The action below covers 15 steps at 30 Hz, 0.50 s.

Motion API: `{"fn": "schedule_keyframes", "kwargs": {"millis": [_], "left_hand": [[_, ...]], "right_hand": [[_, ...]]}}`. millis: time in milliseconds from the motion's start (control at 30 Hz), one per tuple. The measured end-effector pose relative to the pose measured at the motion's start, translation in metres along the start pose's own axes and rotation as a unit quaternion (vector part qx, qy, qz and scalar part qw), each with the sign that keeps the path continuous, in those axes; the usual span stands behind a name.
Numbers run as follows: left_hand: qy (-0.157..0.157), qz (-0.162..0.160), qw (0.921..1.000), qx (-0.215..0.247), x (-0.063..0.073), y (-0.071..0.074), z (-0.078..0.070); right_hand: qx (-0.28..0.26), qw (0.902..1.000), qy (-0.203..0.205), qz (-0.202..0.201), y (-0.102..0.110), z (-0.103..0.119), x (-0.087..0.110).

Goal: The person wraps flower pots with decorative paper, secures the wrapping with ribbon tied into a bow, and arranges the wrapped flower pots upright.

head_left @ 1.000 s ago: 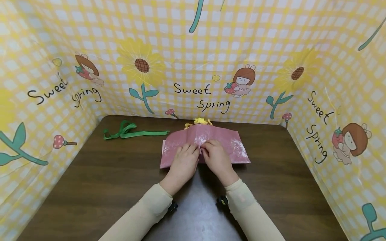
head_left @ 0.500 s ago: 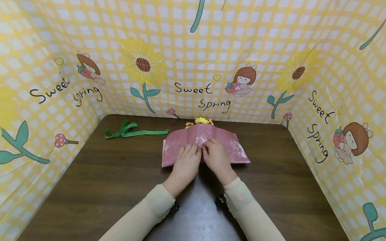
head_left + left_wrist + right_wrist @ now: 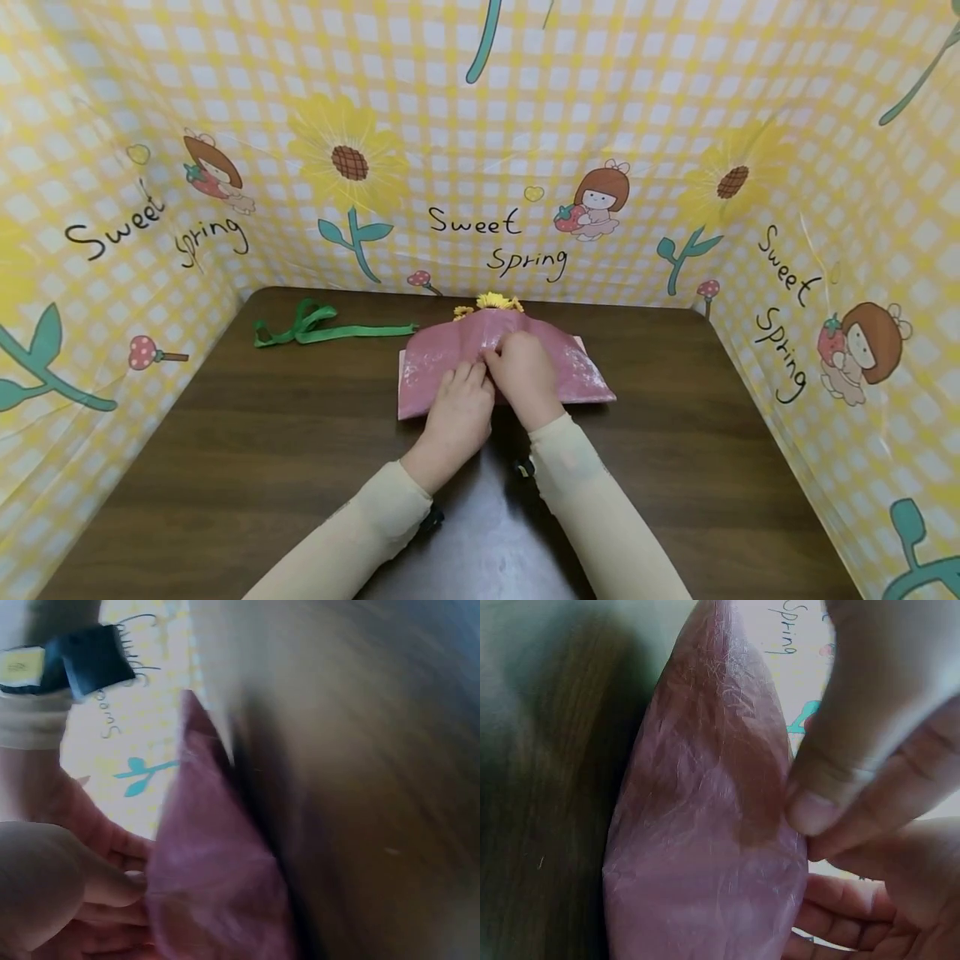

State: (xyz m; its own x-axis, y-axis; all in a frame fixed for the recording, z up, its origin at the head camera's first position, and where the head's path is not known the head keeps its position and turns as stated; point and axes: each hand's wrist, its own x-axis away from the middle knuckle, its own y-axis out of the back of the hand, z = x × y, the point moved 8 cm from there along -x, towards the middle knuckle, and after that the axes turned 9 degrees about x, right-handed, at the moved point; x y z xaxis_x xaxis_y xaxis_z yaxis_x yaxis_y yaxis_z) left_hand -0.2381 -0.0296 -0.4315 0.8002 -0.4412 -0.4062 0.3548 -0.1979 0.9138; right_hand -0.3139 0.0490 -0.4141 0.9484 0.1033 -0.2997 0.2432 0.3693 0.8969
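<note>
A sheet of glossy pink wrapping paper [image 3: 442, 354] is folded over a bunch of yellow flowers [image 3: 495, 301], whose heads show above its far edge. My left hand [image 3: 459, 408] lies on the near part of the paper, with thumb and fingers pinching its edge. Beside it, my right hand [image 3: 525, 375] pinches the paper near the middle. In the right wrist view, the right thumb [image 3: 817, 810] and a fingertip meet at the edge of the paper [image 3: 705, 892], the left hand [image 3: 900, 900] close below. The left wrist view has the left thumb [image 3: 82, 874] against the paper [image 3: 210, 855]. Flower stems are hidden.
A green ribbon [image 3: 352, 332] with loops lies on the dark wooden table [image 3: 262, 467], left of the paper. Yellow checked cloth walls [image 3: 420, 125] printed with flowers and figures stand behind the table and on both sides.
My right hand has shifted left and slightly away from me over the paper, closer to the left hand. The paper's right side has drawn inward, baring a pale edge. The left hand stays nearly still.
</note>
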Motion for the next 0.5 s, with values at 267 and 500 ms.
{"fn": "schedule_keyframes", "kwargs": {"millis": [267, 500], "left_hand": [[0.072, 0.083, 0.9914, 0.072, 0.012, 0.031, 0.026], [0.277, 0.157, 0.9389, 0.130, 0.033, 0.027, 0.111]], "right_hand": [[0.044, 0.9990, -0.006, -0.004, -0.008, 0.005, 0.001], [0.041, 0.9977, 0.041, -0.036, -0.008, 0.017, 0.006]]}}
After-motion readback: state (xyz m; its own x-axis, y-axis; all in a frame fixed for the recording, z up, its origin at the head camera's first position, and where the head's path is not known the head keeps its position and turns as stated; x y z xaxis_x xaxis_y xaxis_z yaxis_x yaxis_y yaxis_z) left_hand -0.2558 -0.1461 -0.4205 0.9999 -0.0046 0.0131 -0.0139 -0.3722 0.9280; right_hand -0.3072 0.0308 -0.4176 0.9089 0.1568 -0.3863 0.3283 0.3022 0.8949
